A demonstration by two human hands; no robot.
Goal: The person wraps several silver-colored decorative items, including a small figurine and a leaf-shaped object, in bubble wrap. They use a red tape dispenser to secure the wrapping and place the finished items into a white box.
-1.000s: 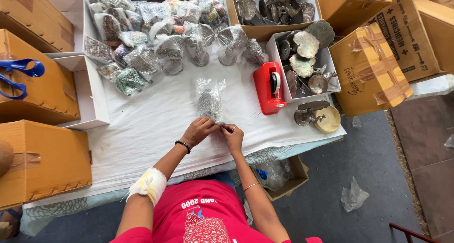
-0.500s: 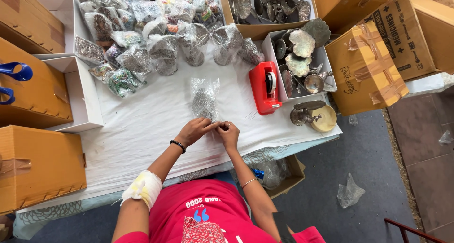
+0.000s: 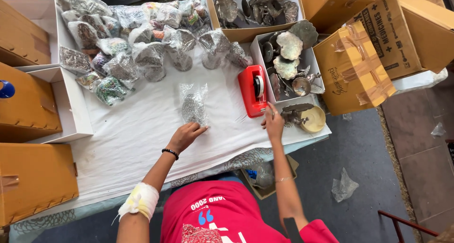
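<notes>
Bagged piece (image 3: 194,106) lies lengthwise, seemingly.

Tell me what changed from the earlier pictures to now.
The hands have parted: the right hand reached out to the red tape dispenser, while the left hand stayed at the bagged metal piece. The bag, dispenser and boxes kept their places.

Red printed shirt, black bead bracelet on left wrist — white-and-yellow bandage wrapping the left forearm, thin right bracelet
</notes>
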